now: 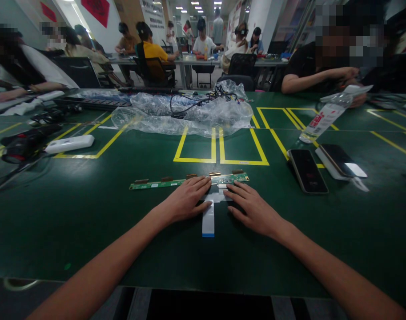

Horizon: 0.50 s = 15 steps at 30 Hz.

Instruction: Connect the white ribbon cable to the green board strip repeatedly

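A long narrow green circuit board (162, 182) lies flat on the dark green table (89, 222) in front of me. A white flat ribbon cable (208, 220) runs from the board's right part toward me. My left hand (186, 198) lies flat, fingers stretched out, its fingertips on the board and cable where they meet. My right hand (251, 205) lies flat just right of the cable, its fingertips touching the cable's top near the board. Neither hand grips anything.
Two phones (307, 171) (343, 161) lie right of the board, with a tilted plastic bottle (324, 116) behind. Crumpled clear plastic with black cables (189, 111) lies beyond yellow tape boxes (221, 153). A white device (69, 144) and black gear (21, 146) sit left. Other people work around.
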Each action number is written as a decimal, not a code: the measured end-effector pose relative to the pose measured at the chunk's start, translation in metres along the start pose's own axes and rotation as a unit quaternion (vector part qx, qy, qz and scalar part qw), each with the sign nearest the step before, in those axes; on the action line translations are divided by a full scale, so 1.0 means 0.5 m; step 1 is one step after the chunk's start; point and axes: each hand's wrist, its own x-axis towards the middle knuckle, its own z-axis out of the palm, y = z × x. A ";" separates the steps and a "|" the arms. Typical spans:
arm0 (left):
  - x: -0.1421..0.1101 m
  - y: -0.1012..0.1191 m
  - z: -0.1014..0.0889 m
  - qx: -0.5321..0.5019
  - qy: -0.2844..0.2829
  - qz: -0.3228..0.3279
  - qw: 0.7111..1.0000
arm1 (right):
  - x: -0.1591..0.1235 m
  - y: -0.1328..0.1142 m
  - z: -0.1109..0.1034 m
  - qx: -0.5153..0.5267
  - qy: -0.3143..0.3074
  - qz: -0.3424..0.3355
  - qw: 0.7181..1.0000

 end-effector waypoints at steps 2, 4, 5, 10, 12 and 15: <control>0.003 0.003 0.002 0.002 -0.001 0.004 1.000 | 0.000 -0.003 -0.001 -0.008 -0.005 0.005 1.000; 0.005 0.005 0.003 0.003 -0.004 0.003 1.000 | 0.000 -0.006 -0.002 -0.011 -0.007 0.007 1.000; 0.005 0.005 0.003 0.004 -0.006 0.002 1.000 | 0.001 -0.006 -0.003 -0.011 -0.007 0.007 1.000; 0.007 0.005 0.002 -0.001 -0.007 0.002 1.000 | 0.002 -0.004 -0.002 0.003 -0.002 -0.005 1.000; 0.006 0.004 0.001 -0.003 -0.005 0.002 1.000 | 0.002 -0.001 -0.003 0.006 -0.003 -0.010 1.000; 0.006 0.003 0.000 -0.004 -0.005 0.001 1.000 | 0.002 0.000 -0.005 0.007 -0.008 -0.016 1.000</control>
